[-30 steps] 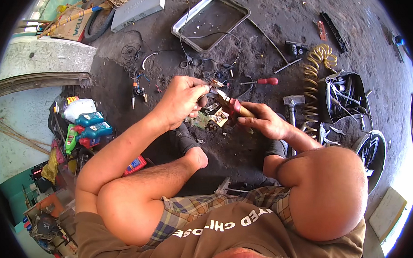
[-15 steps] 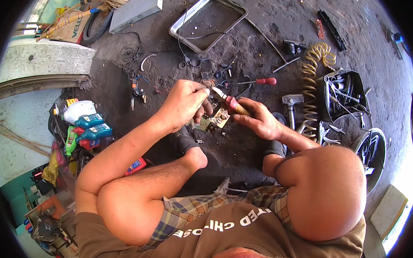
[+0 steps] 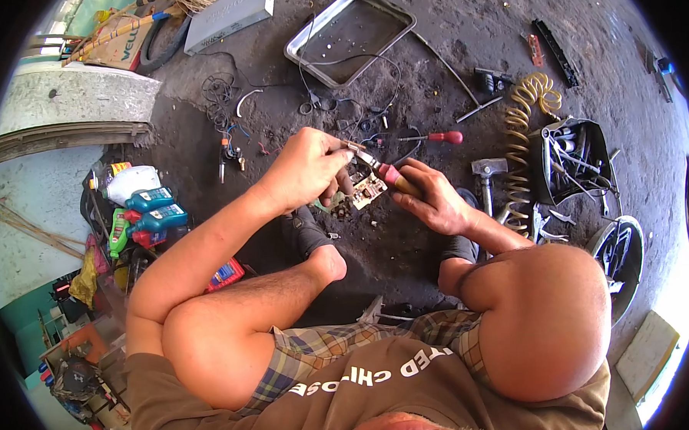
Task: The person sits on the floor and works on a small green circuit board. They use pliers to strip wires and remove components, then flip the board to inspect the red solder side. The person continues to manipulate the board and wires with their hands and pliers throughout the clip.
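Observation:
My right hand [image 3: 436, 199] is wrapped round a hand tool [image 3: 393, 176] with a red-and-tan handle and a short pale metal end; I cannot tell whether it is a knife. The metal end points up and left, meeting the fingertips of my left hand [image 3: 318, 168]. Those fingers pinch a small copper-brown part [image 3: 356, 145], mostly hidden by the fingers. Just below the hands is a small pale circuit board [image 3: 369, 191] with components on it. A greenish piece lies beside it, partly covered by my left fingers.
A metal tray [image 3: 298, 59], scissors [image 3: 318, 102] and loose wires lie beyond my hands. To the right are a red-handled screwdriver [image 3: 442, 137], a hammer [image 3: 487, 179], a coiled yellow hose [image 3: 516, 138] and a black tool bin [image 3: 543, 160]. Several bottles [image 3: 157, 217] stand at left.
My left hand has risen slightly, and the copper-brown part has tilted. The tool's metal end has shifted slightly against the fingers. My right hand keeps the same grip.

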Tool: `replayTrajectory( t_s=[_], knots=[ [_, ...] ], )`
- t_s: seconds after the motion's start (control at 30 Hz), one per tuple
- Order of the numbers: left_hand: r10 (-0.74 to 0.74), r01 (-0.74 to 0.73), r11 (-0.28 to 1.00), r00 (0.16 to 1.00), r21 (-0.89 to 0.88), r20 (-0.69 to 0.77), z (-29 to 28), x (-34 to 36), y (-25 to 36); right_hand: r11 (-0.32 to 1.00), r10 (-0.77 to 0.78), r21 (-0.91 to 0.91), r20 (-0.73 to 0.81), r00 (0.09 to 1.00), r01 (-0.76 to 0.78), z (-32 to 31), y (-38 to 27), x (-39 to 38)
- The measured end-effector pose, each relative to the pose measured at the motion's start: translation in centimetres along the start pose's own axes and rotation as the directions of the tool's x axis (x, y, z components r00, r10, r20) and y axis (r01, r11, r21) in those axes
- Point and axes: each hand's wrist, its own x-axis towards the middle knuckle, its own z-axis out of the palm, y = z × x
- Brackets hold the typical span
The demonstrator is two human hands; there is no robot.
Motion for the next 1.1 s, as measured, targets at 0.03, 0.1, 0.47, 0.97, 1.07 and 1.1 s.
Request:
replayTrajectory(
  t_s=[0.03,0.1,0.47,0.97,1.07,1.1],
  knots=[
    [-0.016,0.016,0.999,1.000,-0.035,0.002,-0.2,0.0,0.0,1.000,-0.009,0.004,-0.001,1.000,0.009,0.0,0.0,0.0],
    [-0.044,0.046,0.993,0.999,-0.109,0.015,-0.5,0.1,-0.2,1.000,-0.015,0.009,0.007,1.000,0.015,-0.1,0.0,-0.1],
    [-0.073,0.075,0.996,0.997,-0.056,0.038,-0.2,0.1,-0.5,1.000,-0.021,-0.015,0.016,1.000,0.021,0.0,-0.4,0.1],
    [0.198,-0.159,0.949,0.973,0.272,-0.122,2.2,0.1,-2.1,0.999,0.050,-0.007,-0.029,0.998,-0.050,0.9,0.4,-0.2],
    [0.147,-0.140,0.988,0.982,0.062,-0.116,2.3,-0.3,-1.4,0.922,0.197,0.338,0.010,0.980,-0.189,1.7,1.1,-0.5],
    [0.136,-0.138,0.990,0.985,-0.012,-0.110,2.3,-0.1,-1.7,0.887,0.239,0.395,0.049,0.970,-0.239,1.7,1.0,-0.6]
  ],
)
